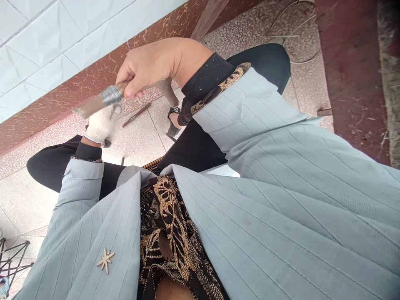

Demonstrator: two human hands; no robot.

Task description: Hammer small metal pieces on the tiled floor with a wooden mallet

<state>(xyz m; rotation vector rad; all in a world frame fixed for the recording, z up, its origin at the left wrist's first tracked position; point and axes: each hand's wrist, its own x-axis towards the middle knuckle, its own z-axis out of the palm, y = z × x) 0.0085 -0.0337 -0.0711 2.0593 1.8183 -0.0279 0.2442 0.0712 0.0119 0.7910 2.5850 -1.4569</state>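
Note:
My bare right hand (pixel 143 68) is closed on the near end of a wooden stick (pixel 89 106). Silvery wire (pixel 111 96) is wound in a tight coil around the stick beside my thumb. Just under the stick is my left hand (pixel 101 125), in a white glove with a dark-coated palm. Its fingers are mostly hidden behind the stick; it looks curled, and what it holds cannot be made out. A thin brown stick (pixel 136 115) with wire around its middle lies on the floor. Past my right wrist shows a thicker brown piece of wood (pixel 169 92), partly hidden.
A white tiled wall (pixel 62 46) with a reddish-brown base band (pixel 93 73) runs along the far left. Loose wire (pixel 293 35) lies on the speckled floor (pixel 306 79). A reddish-brown board (pixel 353 83) stands at the right. A black folding frame (pixel 15 254) is at lower left.

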